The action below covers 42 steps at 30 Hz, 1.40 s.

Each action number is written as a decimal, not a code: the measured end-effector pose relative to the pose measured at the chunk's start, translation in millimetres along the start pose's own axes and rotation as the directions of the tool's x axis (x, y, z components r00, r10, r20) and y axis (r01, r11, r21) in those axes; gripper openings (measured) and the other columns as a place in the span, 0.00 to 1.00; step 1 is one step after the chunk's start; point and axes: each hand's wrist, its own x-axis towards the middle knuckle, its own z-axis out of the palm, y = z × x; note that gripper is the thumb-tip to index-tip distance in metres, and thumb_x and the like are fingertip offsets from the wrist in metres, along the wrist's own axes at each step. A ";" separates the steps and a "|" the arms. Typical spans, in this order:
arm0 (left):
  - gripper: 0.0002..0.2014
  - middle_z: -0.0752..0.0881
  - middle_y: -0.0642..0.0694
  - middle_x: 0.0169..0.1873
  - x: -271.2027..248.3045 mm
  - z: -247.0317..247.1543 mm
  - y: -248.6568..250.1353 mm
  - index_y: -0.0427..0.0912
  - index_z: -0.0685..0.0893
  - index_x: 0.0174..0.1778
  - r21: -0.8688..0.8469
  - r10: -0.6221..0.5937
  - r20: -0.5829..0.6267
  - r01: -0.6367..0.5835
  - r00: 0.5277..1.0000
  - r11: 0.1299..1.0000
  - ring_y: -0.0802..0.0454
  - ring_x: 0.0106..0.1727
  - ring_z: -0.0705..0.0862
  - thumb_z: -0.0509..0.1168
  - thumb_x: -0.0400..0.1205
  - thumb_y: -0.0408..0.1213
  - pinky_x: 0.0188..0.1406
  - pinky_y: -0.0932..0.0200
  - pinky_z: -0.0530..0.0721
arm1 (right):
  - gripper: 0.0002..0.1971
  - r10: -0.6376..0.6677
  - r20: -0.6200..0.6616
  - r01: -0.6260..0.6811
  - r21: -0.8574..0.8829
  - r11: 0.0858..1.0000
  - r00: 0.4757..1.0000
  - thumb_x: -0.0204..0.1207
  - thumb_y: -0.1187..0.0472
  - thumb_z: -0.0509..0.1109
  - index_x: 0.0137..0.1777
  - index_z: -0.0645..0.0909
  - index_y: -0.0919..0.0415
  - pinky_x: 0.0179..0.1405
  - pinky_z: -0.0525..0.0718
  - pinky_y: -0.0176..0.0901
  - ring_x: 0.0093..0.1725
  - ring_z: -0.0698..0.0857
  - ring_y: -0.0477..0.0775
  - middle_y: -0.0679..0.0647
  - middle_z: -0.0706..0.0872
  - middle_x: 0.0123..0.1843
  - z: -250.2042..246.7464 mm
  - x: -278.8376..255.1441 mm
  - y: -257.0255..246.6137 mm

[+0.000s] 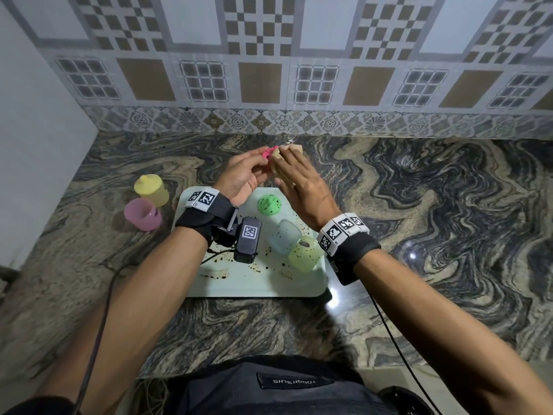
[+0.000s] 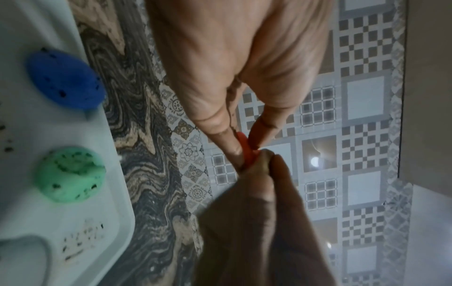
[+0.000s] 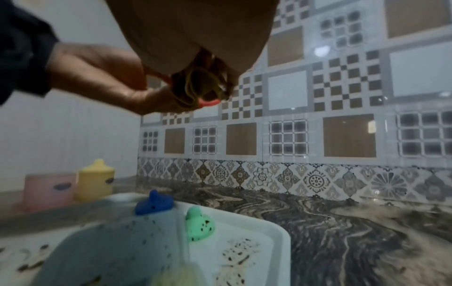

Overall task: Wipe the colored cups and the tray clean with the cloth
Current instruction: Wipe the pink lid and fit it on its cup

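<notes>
My left hand (image 1: pixel 254 166) pinches a small pink-red lid (image 1: pixel 267 153) by its edge, above the counter behind the tray. Against that lid my right hand (image 1: pixel 291 172) grips a bunched tan cloth (image 1: pixel 279 170). In the left wrist view the lid (image 2: pixel 246 149) sits between finger and thumb, with the cloth (image 2: pixel 244 222) pressed to it. The pale tray (image 1: pixel 254 283) is spattered with dark specks. It holds a speckled green lid (image 1: pixel 269 205), a pale blue cup (image 1: pixel 284 241) and a light green cup (image 1: pixel 305 254) on their sides, and a blue lid (image 2: pixel 64 79).
A yellow cup (image 1: pixel 151 190) with its lid on and a pink cup (image 1: pixel 143 214) stand on the marble counter left of the tray. A tiled wall runs behind, a white wall at the left. Cables trail from both wrists toward the front edge.
</notes>
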 end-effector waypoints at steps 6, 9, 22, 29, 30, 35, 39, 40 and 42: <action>0.12 0.90 0.42 0.46 -0.6 -0.4 -1.7 0.30 0.84 0.54 -0.096 -0.012 0.013 0.014 1.000 0.995 0.52 0.47 0.89 0.57 0.82 0.21 0.55 0.57 0.87 | 0.24 -0.060 0.054 0.058 0.038 0.998 0.997 0.83 0.72 0.67 0.78 0.71 0.75 0.83 0.66 0.65 0.82 0.68 0.70 0.73 0.70 0.81 1.5 -2.8 5.9; 0.12 0.88 0.39 0.50 -2.2 -3.9 -0.6 0.29 0.84 0.55 -0.103 0.006 0.020 -0.004 1.000 0.995 0.51 0.48 0.89 0.56 0.82 0.21 0.49 0.57 0.89 | 0.25 -0.093 0.071 0.093 -0.002 0.996 0.993 0.80 0.80 0.65 0.78 0.72 0.75 0.82 0.69 0.63 0.81 0.71 0.70 0.72 0.71 0.80 -0.9 -1.4 7.1; 0.14 0.87 0.38 0.41 1.5 4.4 -2.5 0.29 0.76 0.62 -0.091 0.052 -0.127 -0.064 0.991 0.994 0.50 0.41 0.87 0.58 0.81 0.18 0.44 0.60 0.89 | 0.22 -0.011 0.092 0.022 -0.119 0.993 0.996 0.88 0.58 0.65 0.78 0.75 0.66 0.78 0.75 0.63 0.79 0.73 0.70 0.67 0.76 0.78 4.4 -3.4 0.9; 0.12 0.89 0.41 0.37 -1.7 7.4 -4.3 0.32 0.77 0.57 -0.105 0.057 -0.123 -0.070 0.991 0.992 0.50 0.40 0.89 0.58 0.81 0.17 0.42 0.60 0.89 | 0.23 0.097 0.092 -0.085 -0.125 0.989 0.991 0.89 0.53 0.58 0.79 0.76 0.62 0.65 0.85 0.68 0.80 0.72 0.69 0.65 0.76 0.80 1.1 -3.4 -4.5; 0.11 0.89 0.40 0.38 -3.1 8.0 -4.3 0.32 0.78 0.56 -0.105 0.065 -0.126 -0.078 0.990 0.991 0.50 0.40 0.89 0.58 0.81 0.17 0.42 0.60 0.89 | 0.23 0.100 0.093 -0.089 -0.120 0.989 0.991 0.89 0.53 0.57 0.79 0.76 0.62 0.66 0.85 0.68 0.80 0.72 0.70 0.65 0.76 0.79 0.8 -3.3 -4.9; 0.11 0.87 0.36 0.43 -7.1 16.0 -7.7 0.33 0.78 0.57 -0.112 0.128 -0.154 -0.146 0.980 0.983 0.49 0.42 0.89 0.60 0.81 0.18 0.42 0.60 0.89 | 0.23 0.152 0.086 -0.147 -0.060 0.987 0.985 0.89 0.53 0.57 0.79 0.75 0.63 0.67 0.83 0.70 0.80 0.72 0.68 0.65 0.75 0.80 -0.3 -4.9 -7.8; 0.11 0.86 0.37 0.46 -8.4 17.4 -8.0 0.37 0.79 0.54 -0.064 0.145 -0.180 -0.159 0.973 0.985 0.50 0.42 0.89 0.60 0.82 0.19 0.41 0.61 0.89 | 0.22 0.240 0.051 -0.240 -0.010 0.971 0.969 0.89 0.54 0.59 0.79 0.75 0.63 0.72 0.81 0.62 0.80 0.74 0.63 0.65 0.75 0.79 -5.9 -2.7 -4.2; 0.11 0.86 0.36 0.47 -10.4 16.8 -6.8 0.38 0.79 0.53 -0.051 0.133 -0.146 -0.142 0.980 0.989 0.50 0.43 0.89 0.60 0.82 0.19 0.41 0.61 0.89 | 0.22 0.236 0.046 -0.237 0.000 0.972 0.971 0.90 0.54 0.59 0.79 0.75 0.63 0.73 0.80 0.59 0.79 0.75 0.62 0.65 0.76 0.79 -9.1 -0.9 -2.5; 0.11 0.85 0.35 0.50 -14.8 13.9 -5.1 0.35 0.79 0.55 -0.029 0.100 -0.055 -0.101 0.994 0.994 0.48 0.46 0.88 0.58 0.83 0.18 0.41 0.60 0.90 | 0.21 0.200 0.044 -0.201 0.009 0.980 0.979 0.90 0.57 0.59 0.78 0.76 0.65 0.75 0.79 0.52 0.78 0.77 0.62 0.67 0.77 0.77 -16.8 4.8 1.3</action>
